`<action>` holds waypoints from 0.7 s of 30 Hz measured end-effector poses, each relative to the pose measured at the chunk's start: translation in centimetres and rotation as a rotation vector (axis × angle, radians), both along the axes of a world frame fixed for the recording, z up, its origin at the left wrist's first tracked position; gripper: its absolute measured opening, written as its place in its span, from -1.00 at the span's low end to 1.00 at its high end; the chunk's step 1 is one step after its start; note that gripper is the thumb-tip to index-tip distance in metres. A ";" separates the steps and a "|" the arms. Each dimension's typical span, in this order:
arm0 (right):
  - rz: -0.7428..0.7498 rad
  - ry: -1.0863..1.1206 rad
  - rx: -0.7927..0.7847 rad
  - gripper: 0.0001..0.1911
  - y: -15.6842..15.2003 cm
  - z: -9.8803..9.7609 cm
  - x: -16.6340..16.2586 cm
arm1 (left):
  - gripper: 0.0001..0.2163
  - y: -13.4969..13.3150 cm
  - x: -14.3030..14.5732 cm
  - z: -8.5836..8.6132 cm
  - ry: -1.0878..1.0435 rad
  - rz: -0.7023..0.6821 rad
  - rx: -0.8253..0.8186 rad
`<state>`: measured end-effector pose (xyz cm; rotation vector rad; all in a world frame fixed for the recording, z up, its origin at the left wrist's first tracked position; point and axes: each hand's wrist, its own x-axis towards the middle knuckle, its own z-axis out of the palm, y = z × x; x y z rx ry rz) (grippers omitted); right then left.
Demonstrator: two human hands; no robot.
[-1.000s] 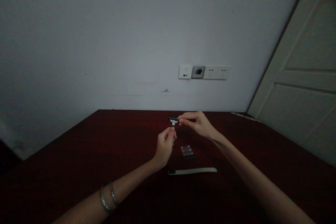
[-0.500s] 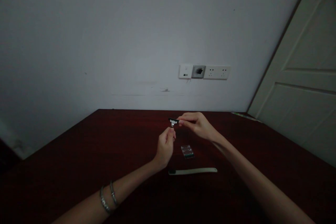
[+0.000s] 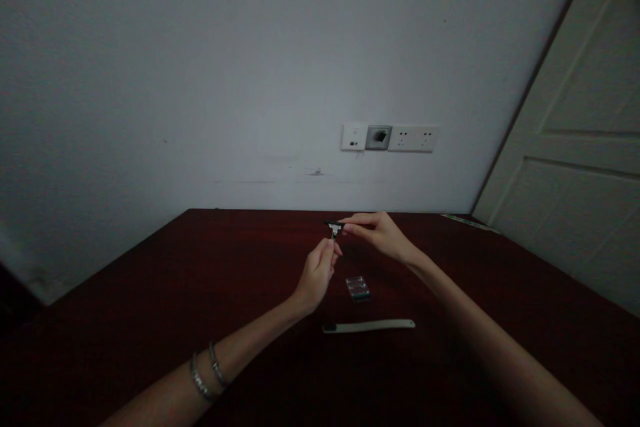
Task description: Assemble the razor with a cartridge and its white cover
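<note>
My left hand (image 3: pixel 319 273) is closed around the handle of a small T-shaped razor (image 3: pixel 335 229), with its silver neck and dark head sticking up above the fingers. From the right, my right hand (image 3: pixel 383 235) pinches the end of the dark head between thumb and fingertips. Most of the handle is hidden in the left hand. Just below the hands, a small clear plastic case (image 3: pixel 357 288) with a dark green end lies on the table. Nearer to me lies a long pale strip-like handle (image 3: pixel 373 326) with a black left end; its kind is unclear.
The dark red table (image 3: pixel 240 253) reaches back to a pale wall (image 3: pixel 250 80). Sockets and switch plates (image 3: pixel 413 138) are set in the wall above its far edge. A panelled door (image 3: pixel 585 147) stands on the right. Two bracelets circle my left forearm.
Both hands and the razor have shifted very slightly, the razor head a little up and to the right. The clear case and the pale strip stay where they lay.
</note>
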<state>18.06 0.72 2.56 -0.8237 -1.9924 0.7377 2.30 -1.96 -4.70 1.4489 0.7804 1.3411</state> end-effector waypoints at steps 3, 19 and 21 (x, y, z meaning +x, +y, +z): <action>-0.034 0.000 -0.048 -0.66 0.4 -0.1 0.4 | -0.68 0.2 -0.1 0.4 -0.029 -0.048 0.002; 0.006 -0.218 -0.218 -0.64 -0.1 -2.6 -2.0 | -0.79 2.6 -2.3 2.2 -0.048 0.167 -0.098; -0.017 -0.252 -0.155 -0.64 -0.2 -3.5 -2.8 | -0.75 2.6 -2.2 2.1 -0.079 0.119 -0.160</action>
